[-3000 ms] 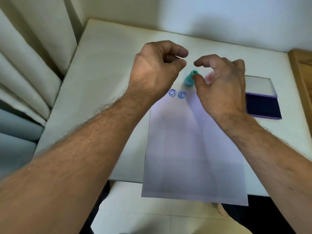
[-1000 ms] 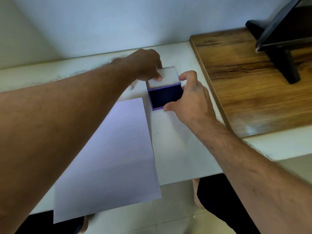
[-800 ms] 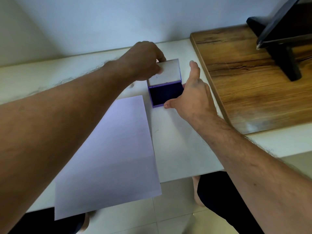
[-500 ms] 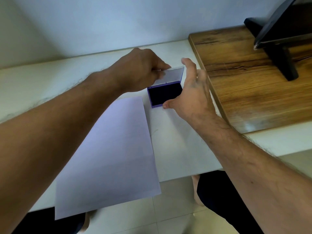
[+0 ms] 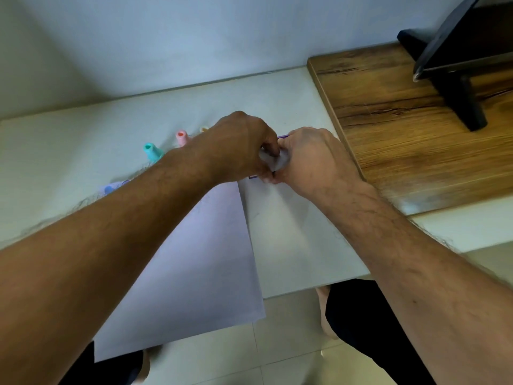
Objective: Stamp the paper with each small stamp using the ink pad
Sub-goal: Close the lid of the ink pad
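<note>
Both our hands are bunched over the ink pad (image 5: 273,162), which sits on the white surface (image 5: 291,232) just past the far right corner of the paper (image 5: 194,259). Our left hand (image 5: 241,145) is curled with its fingertips pinching the pale lid, and our right hand (image 5: 313,159) is closed around the case from the other side — only a sliver of purple edge and a patch of the lid show between them, so we cannot tell how far the lid stands from shut.

The risks sit mostly under our fingers. Pressing the lid with a thumb over the rim could pinch skin or pick up ink, and an inked fingertip would likely smudge the sheet. The near end of the paper hangs off the front edge of the surface, and our left forearm lies across it — a drag of that arm could pull the sheet askew or off. The teal stamp (image 5: 152,152) and the pink stamp (image 5: 181,137) stand upright just behind that forearm, with a third barely visible behind the hand; a careless sweep back could topple them.
</note>
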`<state>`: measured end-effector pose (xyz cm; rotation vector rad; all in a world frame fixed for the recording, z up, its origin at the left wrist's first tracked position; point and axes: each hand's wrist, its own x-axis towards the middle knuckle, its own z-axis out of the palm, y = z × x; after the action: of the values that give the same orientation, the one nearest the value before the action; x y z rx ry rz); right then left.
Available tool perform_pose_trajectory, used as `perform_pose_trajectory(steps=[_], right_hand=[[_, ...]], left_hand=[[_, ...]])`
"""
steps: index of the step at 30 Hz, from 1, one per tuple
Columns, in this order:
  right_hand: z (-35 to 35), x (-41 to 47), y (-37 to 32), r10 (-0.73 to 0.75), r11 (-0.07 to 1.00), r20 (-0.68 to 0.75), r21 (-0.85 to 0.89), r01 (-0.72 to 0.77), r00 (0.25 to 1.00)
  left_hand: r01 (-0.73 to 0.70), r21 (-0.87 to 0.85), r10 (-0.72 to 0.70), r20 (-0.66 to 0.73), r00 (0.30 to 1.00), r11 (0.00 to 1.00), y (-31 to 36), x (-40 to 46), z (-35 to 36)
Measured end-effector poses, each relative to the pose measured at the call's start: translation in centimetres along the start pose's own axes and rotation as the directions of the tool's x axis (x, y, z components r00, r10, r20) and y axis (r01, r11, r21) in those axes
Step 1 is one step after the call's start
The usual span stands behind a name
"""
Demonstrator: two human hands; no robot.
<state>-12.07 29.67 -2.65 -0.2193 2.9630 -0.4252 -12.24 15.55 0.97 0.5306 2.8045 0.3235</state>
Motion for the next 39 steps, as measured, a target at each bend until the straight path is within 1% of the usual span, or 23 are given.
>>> perform_pose_trajectory(steps=[2,4,5,7,11,12,15,21,24,26,29,34,39], right_hand=[[0.0,0.2,-0.4,0.011,0.998,0.051,-0.061,-0.008,0.999],[-0.1,0.2,-0.5,0.013,0.996,0.087,-0.094,-0.004,0.996],[-0.3,-0.1,-0.4,0.004,0.996,0.081,-0.085,0.003,0.997],[-0.8,-0.6,-0.3,-0.009,0.999,0.053,-0.053,0.012,0.999],[-1.4,-0.9,-0.5,-0.044,0.997,-0.001,-0.061,0.044,0.999],[-1.7,-0.7,-0.6,-0.034,0.998,0.005,-0.054,0.034,0.999],[-2.4,-0.3,-0.8,0.076,0.995,0.117,-0.077,-0.067,0.99],[-2.9,0.1,-1.4,0.148,0.989,0.168,-0.025,-0.146,0.975],[-3.1,-0.7,-1.1,0.101,0.995,0.099,0.008,-0.102,0.99],[-3.1,-0.8,-1.1,0.09,0.996,0.102,-0.013,-0.089,0.991],[-2.9,-0.5,-1.1,0.128,0.992,0.115,-0.015,-0.127,0.985],[-2.3,-1.0,-0.7,0.072,0.997,-0.014,-0.026,-0.072,0.997],[-2.5,-0.3,-0.8,0.084,0.996,0.0,-0.03,-0.083,0.997]], left_hand=[[0.014,0.049,-0.013,-0.023,1.0,0.999,0.0,0.4,0.1],[0.101,0.046,-0.101,-0.014,0.995,0.994,0.0,0.6,0.3],[0.137,0.037,-0.137,0.003,0.991,0.99,-0.1,0.7,0.3],[0.159,0.022,-0.16,0.033,0.987,0.987,-0.3,0.8,0.2],[0.151,-0.001,-0.151,0.03,0.988,0.988,-0.3,0.8,-0.2],[0.147,-0.009,-0.147,0.031,0.989,0.989,-0.3,0.8,-0.2],[0.136,-0.01,-0.135,0.037,0.99,0.991,-0.2,0.8,-0.3],[0.103,0.076,-0.106,0.036,0.994,0.992,-0.1,1.0,-0.3],[0.11,0.07,-0.114,0.062,0.991,0.991,0.0,1.0,-0.6],[0.107,0.068,-0.112,0.069,0.991,0.992,-0.1,1.0,-0.9],[0.127,0.06,-0.129,0.043,0.991,0.99,-0.1,1.2,-0.9],[0.208,-0.039,-0.209,0.002,0.978,0.977,0.1,1.6,-0.8],[0.245,-0.072,-0.246,-0.003,0.969,0.967,0.0,2.1,-0.9]])
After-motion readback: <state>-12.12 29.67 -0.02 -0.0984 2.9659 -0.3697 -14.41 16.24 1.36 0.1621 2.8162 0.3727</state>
